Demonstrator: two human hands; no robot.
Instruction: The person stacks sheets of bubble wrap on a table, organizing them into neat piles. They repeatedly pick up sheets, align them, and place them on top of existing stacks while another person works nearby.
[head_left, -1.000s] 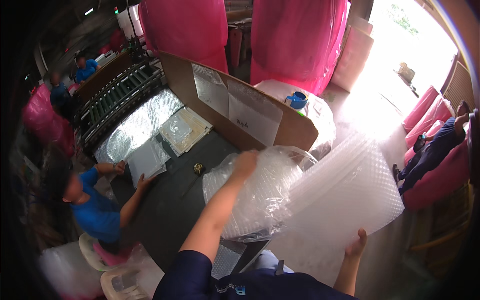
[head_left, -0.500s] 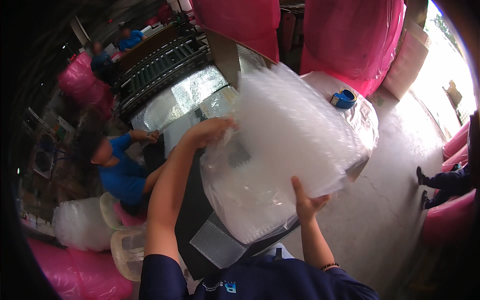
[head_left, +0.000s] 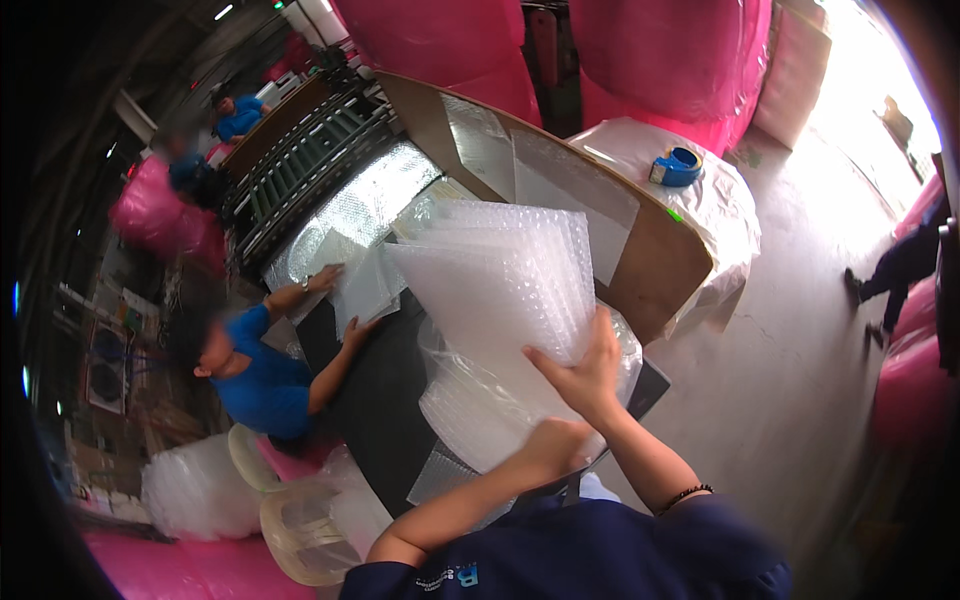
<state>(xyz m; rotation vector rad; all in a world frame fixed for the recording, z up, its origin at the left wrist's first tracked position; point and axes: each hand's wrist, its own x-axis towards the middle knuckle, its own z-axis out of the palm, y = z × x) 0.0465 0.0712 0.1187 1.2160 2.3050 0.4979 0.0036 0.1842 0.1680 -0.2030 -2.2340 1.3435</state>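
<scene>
While the right hand [head_left: 588, 376] clasps a stack of clear bubble-wrap sheets [head_left: 510, 280], its thumb lies across the face turned toward the person and its fingers wrap round the right-hand edge. The stack stands tilted above the counter [head_left: 372, 395], near the right corner, its upper sheets fanned apart. Below it a crumpled clear plastic bag [head_left: 475, 415] rests on the counter; whether the stack's lower end is inside cannot be told. The left hand [head_left: 558, 446] is curled nearly closed at the bag's near side, back outward, so whether it grips any plastic cannot be told. A flat bubble-wrap piece [head_left: 438, 478] lies at the counter's near edge. Along the far edge stands a brown board [head_left: 665, 270]. At the left edge, a co-worker in blue [head_left: 265, 370] has both hands on some pale sheets [head_left: 362, 285].
</scene>
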